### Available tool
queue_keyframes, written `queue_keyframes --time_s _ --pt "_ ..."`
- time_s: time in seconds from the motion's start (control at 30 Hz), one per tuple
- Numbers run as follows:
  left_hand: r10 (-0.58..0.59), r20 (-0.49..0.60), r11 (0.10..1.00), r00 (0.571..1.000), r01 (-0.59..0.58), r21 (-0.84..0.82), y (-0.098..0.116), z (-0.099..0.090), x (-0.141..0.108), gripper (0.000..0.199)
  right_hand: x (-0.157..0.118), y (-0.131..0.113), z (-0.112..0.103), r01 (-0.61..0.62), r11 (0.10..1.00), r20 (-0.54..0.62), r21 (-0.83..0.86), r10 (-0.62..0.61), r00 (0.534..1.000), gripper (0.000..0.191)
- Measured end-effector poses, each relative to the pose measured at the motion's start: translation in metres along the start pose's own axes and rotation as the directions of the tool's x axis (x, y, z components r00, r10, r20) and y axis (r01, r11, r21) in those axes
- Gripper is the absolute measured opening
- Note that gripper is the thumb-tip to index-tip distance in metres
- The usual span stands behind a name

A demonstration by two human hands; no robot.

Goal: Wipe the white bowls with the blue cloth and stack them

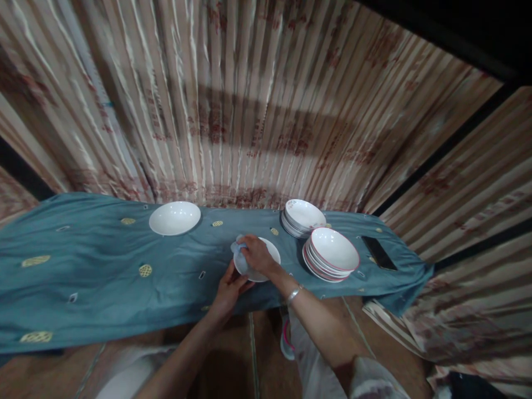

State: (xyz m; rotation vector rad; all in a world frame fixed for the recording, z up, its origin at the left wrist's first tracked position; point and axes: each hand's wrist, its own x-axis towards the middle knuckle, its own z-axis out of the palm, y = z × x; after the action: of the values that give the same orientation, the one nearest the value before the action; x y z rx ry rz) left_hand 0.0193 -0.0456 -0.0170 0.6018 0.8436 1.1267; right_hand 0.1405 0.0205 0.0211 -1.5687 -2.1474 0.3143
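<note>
1. Nearest is the brown floor (pixel 233 354) with light lines, and on it one shoe (pixel 286 339) with a pink part, below the table edge.
2. The left hand (pixel 230 288) is gripping the small white bowl (pixel 273 252) by its near left side. The bowl is at the front part of the table (pixel 100 277), about its middle; whether it touches the table, I cannot tell.
3. The right hand (pixel 256 254) reaches across the bowl and is closed on a pale blue cloth (pixel 238 248), which is pressed at the left side of the bowl. A silver bracelet (pixel 294 293) is around the right wrist.
4. To the right of the bowl stands a stack of red-rimmed bowls (pixel 332 252).
5. Further right, a dark phone (pixel 379 253) lies flat on the table.
6. Just behind the red-rimmed stack is a second stack of white dishes (pixel 305 215), with small patterns inside the top one.
7. At the far left, well apart, a wide white dish (pixel 174 218) lies alone.
8. Behind everything hangs a pleated curtain (pixel 249 111) with reddish prints.
</note>
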Motion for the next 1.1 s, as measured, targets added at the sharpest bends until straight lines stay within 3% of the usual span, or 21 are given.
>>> queue_keyframes --time_s 0.17,0.33,0.53,0.63,0.73,0.9,1.0,1.1 --pt "-0.008 -0.007 1.000 1.000 0.008 -0.008 0.001 0.001 0.000 0.073 0.000 0.017 -0.019 0.041 0.962 0.070 -0.269 -0.023 0.997 0.028" --pt "-0.017 -0.011 0.999 1.000 0.016 -0.036 0.001 0.003 -0.001 0.072 -0.025 0.027 -0.042 0.126 0.848 0.221 -0.514 -0.011 0.975 0.027" --pt "-0.028 -0.029 0.999 0.999 0.027 -0.034 0.004 0.005 -0.003 0.070 -0.054 0.015 -0.053 0.231 0.839 0.416 -0.492 -0.006 0.910 0.024" --pt "-0.033 -0.024 0.999 0.999 0.032 -0.024 0.004 0.004 -0.003 0.071 -0.056 0.006 -0.050 0.180 0.906 0.488 -0.383 0.033 0.872 0.031" --pt "-0.049 -0.027 0.999 0.998 0.048 -0.023 0.003 0.002 -0.001 0.071 -0.051 0.001 -0.041 0.037 0.987 0.458 -0.155 0.039 0.888 0.025" --pt "-0.057 -0.015 0.998 0.998 0.057 -0.031 0.002 0.000 0.001 0.070 -0.034 -0.002 -0.018 -0.122 0.988 0.304 0.098 0.087 0.949 0.029" --pt "-0.028 0.024 0.999 0.999 0.029 -0.031 0.001 0.000 0.001 0.072 -0.022 -0.004 -0.008 -0.133 0.990 0.207 0.037 0.122 0.971 0.027" --pt "-0.031 0.011 0.999 0.999 0.031 -0.026 0.000 0.000 0.002 0.073 -0.011 -0.005 -0.005 -0.083 0.987 0.142 -0.139 0.102 0.985 0.028"
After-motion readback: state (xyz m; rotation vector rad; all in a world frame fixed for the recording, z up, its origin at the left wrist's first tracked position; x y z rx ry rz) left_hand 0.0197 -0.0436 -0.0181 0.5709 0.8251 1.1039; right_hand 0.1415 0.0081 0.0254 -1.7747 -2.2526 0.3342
